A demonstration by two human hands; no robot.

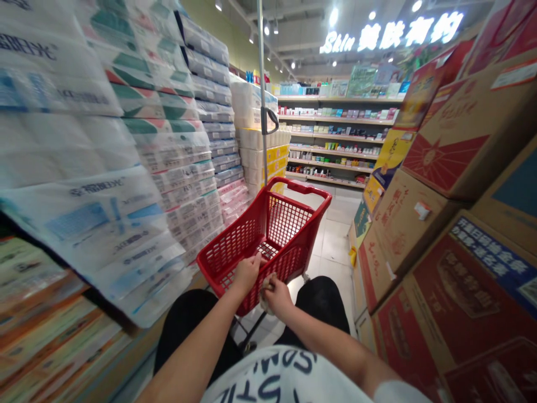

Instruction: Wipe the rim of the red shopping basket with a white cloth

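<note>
Gripping the near rim of a red plastic shopping trolley point(268, 235), the person's left hand point(246, 274) has its fingers point(255, 260) curled together over the edge. The right hand point(277, 295) sits just beside it, its fingers closed on a crumpled beige scrap point(264, 294), too blurred to identify, which is pressed against the trolley's mesh wall. The trolley stands on a tiled floor point(331, 240) between tall stacks of plastic-wrapped tissue packs point(176, 140) on the left and piled cardboard cartons point(436, 140) on the right. A metal pole point(262, 84) with a black clip rises just behind it. Farther ahead stand shelves of boxed goods point(335, 137) under an illuminated "Skin" sign point(390, 42). Below the arms show the person's white T-shirt point(285, 375) and black shorts point(188, 319).
</note>
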